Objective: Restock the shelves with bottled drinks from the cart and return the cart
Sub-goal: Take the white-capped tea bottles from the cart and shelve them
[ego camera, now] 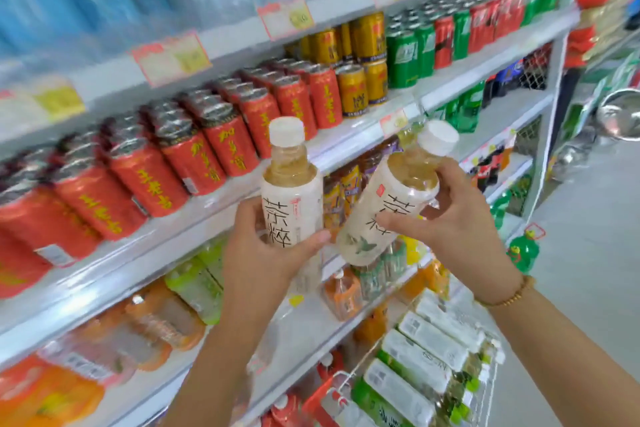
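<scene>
Nearest, at the lower right, the cart [346,376] is seen loaded with white-and-green labelled bottles [426,354] lying on their sides, packed close. Above it, two bare forearms are raised toward the shelving. The left hand [263,253] is wrapped round the lower half of a white-labelled tea bottle [291,198], which is held upright, its long axis vertical and cap on top. The right hand [457,218] is closed on a second tea bottle [391,208] of the same kind, thumb across the label; this one is tilted, its cap leaning up and to the right, its base close beside the left thumb. Both bottles are held just in front of the shelf edge [166,239], apart from it. Beyond, red cans [149,177] are ranked on the shelf above that edge, followed further along by gold cans [353,90] and green cans [401,52]; bottled drinks [195,288] are stocked on the level beneath, below and beyond the hands, though which row the two belong in cannot be told. The placing step is judged to be in hand, with the left hand the nearer to the shelving; the tilted bottle would have to be brought upright before being stood down
</scene>
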`<action>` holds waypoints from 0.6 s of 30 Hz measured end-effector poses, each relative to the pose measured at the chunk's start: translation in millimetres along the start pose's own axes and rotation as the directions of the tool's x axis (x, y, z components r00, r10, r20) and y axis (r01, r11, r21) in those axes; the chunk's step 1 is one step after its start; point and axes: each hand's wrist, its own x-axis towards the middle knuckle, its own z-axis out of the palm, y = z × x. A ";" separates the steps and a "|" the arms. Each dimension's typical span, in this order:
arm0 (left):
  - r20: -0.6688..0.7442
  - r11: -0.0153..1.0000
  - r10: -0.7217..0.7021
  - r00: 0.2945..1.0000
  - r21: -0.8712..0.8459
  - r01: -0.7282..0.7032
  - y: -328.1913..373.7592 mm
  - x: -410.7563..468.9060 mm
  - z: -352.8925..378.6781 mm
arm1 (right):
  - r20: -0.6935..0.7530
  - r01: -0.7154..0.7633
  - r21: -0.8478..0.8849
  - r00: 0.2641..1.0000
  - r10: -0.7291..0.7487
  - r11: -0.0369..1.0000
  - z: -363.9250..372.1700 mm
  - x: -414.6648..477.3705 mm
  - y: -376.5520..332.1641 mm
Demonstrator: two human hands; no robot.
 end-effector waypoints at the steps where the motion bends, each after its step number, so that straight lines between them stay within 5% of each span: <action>1: -0.020 0.999 0.036 0.999 -0.013 -0.036 16.4 5.6 -11.0 | 0.020 0.045 0.028 0.999 -0.045 0.999 2.9 5.1 -20.6; 18: -0.357 0.915 0.382 0.852 0.021 -0.402 151.3 62.5 -175.6 | 0.077 0.533 0.245 0.822 -0.564 0.810 94.5 48.6 -215.3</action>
